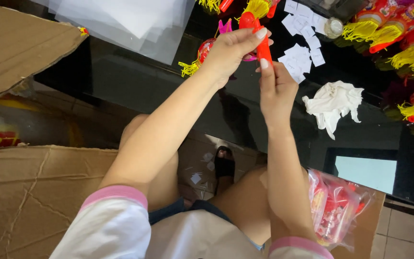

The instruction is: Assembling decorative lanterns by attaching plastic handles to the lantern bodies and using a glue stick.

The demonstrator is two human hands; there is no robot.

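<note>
Both my hands hold a red plastic stick (263, 47) of a toy lantern above the black glass table (135, 81). My left hand (231, 48) grips its upper end, thumb and fingers pinched near the red knob. My right hand (276, 88) pinches the lower part of the stick from below. A red lantern with a yellow tassel (198, 56) lies on the table just left of my left hand. Small white paper slips (303, 45) are scattered right of my hands.
Clear plastic sheets (135, 24) lie at the top left. A crumpled white cloth (334, 103) rests right of my hands. Several red lanterns with yellow tassels (398, 38) pile at the far right. Cardboard boxes (20, 187) stand left; bagged red toys (336, 208) sit beside my right knee.
</note>
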